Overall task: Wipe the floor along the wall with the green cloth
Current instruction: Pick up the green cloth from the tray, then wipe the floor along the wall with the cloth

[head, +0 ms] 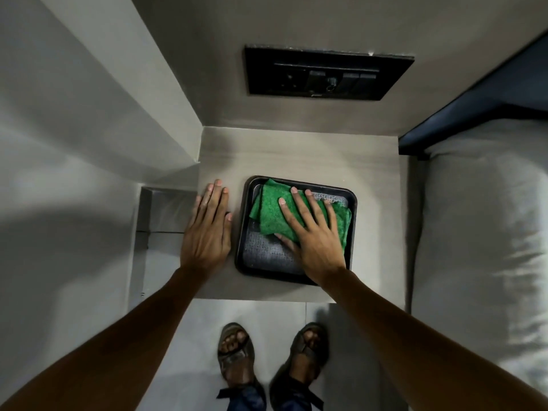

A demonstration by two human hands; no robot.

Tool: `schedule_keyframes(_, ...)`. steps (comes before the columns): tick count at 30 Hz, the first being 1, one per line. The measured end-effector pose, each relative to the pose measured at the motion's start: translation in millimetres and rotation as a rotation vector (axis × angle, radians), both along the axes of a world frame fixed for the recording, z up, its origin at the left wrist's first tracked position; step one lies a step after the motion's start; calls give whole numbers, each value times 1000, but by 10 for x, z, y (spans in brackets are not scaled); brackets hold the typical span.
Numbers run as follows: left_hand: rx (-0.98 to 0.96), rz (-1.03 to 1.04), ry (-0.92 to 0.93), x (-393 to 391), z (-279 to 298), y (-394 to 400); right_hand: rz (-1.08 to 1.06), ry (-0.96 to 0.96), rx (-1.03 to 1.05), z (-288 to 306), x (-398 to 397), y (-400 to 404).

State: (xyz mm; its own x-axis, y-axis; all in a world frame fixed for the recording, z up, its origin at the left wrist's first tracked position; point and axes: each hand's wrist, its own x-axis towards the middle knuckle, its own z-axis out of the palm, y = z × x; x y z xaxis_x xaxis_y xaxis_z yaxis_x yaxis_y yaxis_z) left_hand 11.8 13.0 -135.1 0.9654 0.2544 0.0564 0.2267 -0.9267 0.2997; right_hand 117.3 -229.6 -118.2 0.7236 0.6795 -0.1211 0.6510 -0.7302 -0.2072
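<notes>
Brown sandals [237,355] mark where we stand on the pale floor [341,351], nearest to us and just short of the black tray [240,232], which we take as our landmark. That tray sits on a low grey bench [267,155] tucked into a corner.

Left of the tray, our left hand [207,232] lies flat on the bench, fingers straight and close together, its grip holding nothing; the thumb side is just beside the tray's left rim. Over the tray, our right hand [314,232] rests palm down on the green cloth [269,209], fingers spread wide across it. We judge this grip as open and pressing or gathering rather than pinching, since no fold is visibly caught between fingers and thumb.

The green cloth is folded and lies inside the tray, toward its far half, with the tray's textured grey base bare on the near side. Right of the tray a bed [480,232] with pale bedding runs alongside. Beyond the tray the wall [207,69] rises, carrying a black switch panel [323,74].

As for progress, we judge the task barely begun: the cloth is not yet lifted out, and no wiping of the floor along the wall is under way. Picking up, crouching and wiping all remain.
</notes>
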Motion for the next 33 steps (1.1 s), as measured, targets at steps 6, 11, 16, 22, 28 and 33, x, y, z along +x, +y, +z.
schedule_keyframes(6, 20, 2, 43, -4, 3, 10, -135, 41, 190, 22, -2, 63)
schedule_keyframes(11, -37, -3, 89, -23, 20, 8, -472, 383, 412, 332, 81, 120)
schedule_keyframes(16, -111, 49, 62, -206, 177, 8, -823, 950, 899, 1008, 71, 151)
schedule_keyframes(22, -173, 240, -42, -853, 423, 100, -749, 1149, 902, 1554, -293, 366)
schedule_keyframes(28, -271, 545, 21, -1952, 427, 109, -493, 1327, 797, 1643, -992, 1081)
schedule_keyframes(33, -258, 733, 84, -2902, 71, -7, -355, 1382, 672, 1317, -1665, 1651)
